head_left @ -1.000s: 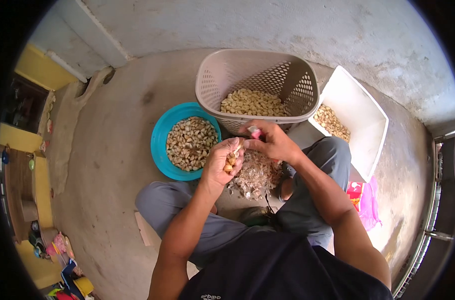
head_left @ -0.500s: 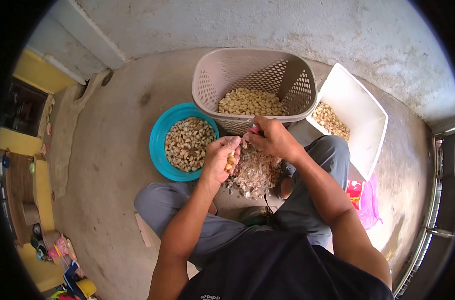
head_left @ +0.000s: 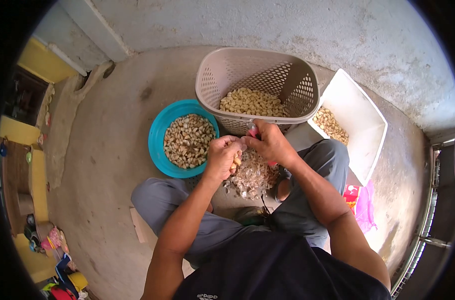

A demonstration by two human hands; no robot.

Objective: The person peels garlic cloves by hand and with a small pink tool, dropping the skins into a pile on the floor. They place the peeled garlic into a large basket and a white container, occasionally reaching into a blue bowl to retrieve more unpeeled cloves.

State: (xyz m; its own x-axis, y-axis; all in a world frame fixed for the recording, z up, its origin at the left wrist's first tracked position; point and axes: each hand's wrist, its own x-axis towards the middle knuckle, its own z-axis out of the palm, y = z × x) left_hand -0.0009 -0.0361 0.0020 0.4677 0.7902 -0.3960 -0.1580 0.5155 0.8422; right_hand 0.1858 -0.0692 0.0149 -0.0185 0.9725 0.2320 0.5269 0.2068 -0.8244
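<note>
My left hand point(head_left: 222, 157) is closed around a few yellowish pieces point(head_left: 236, 161) that look like garlic cloves. Its thumb and forefinger pinch at a pale bit of skin. Close against it, my right hand point(head_left: 271, 144) grips a small tool with a red-pink handle point(head_left: 254, 131), seemingly a knife; its blade is mostly hidden by the fingers. Under both hands lies a heap of thin papery peels point(head_left: 250, 180). To the left, a turquoise basin point(head_left: 156, 152) holds unpeeled cloves point(head_left: 187, 142). Pale peeled cloves point(head_left: 252, 102) cover the bottom of the brown-grey perforated basket point(head_left: 257, 57) ahead.
A tilted white box point(head_left: 365, 115) with yellow-brown pieces point(head_left: 330, 124) stands right of the basket. A pink bag point(head_left: 366, 205) lies by my right knee. The wall point(head_left: 227, 25) rises behind the basket. Assorted items point(head_left: 57, 240) sit at the far left.
The view has shifted slightly. Both hands stay together over the peels; the right hand has turned a little with the red handle, and the left fingers have curled in more.
</note>
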